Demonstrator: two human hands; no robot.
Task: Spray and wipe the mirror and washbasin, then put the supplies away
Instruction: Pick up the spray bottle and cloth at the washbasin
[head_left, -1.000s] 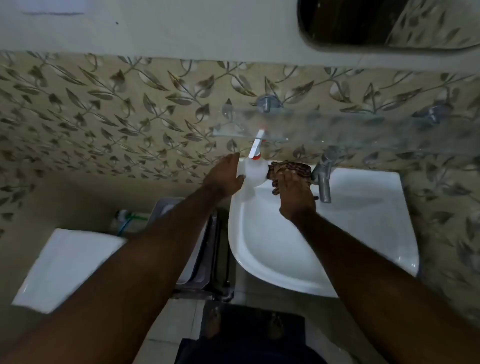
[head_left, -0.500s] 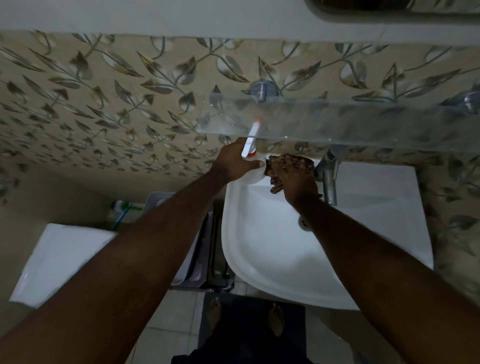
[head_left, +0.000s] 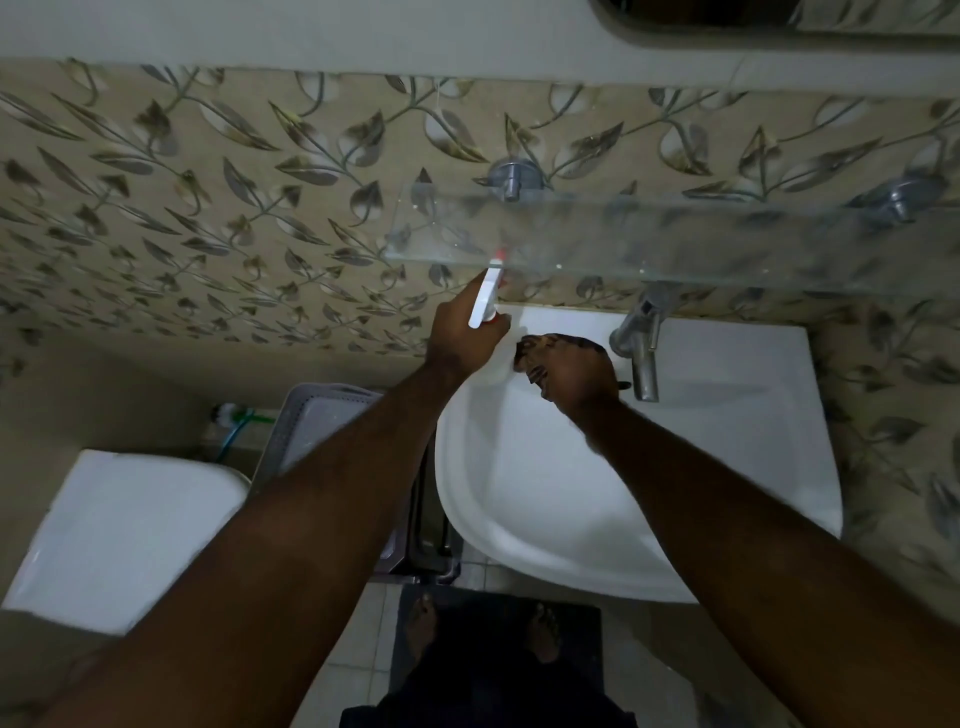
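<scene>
The white washbasin (head_left: 727, 467) fills the lower right under a glass shelf (head_left: 675, 239). My left hand (head_left: 457, 338) grips a white spray bottle (head_left: 485, 301) with a red nozzle at the basin's back left corner, its trigger head pointing up toward the shelf edge. My right hand (head_left: 571, 374) presses a dark patterned cloth (head_left: 540, 345) onto the basin's back rim, just left of the metal tap (head_left: 641, 343). Bottle and cloth hand nearly touch. The mirror (head_left: 779, 13) shows only as a dark strip at the top right edge.
Leaf-patterned tiles cover the wall. A white toilet cistern (head_left: 124, 530) sits at the lower left, with a grey plastic basket (head_left: 322, 426) and a metal rack between it and the basin. My bare feet stand on a dark mat (head_left: 493, 649) on the tiled floor.
My left hand lifted the spray bottle slightly, so its nozzle reaches the glass shelf edge. The right hand with the cloth stayed at the basin's back rim. The view shifted down a little.
</scene>
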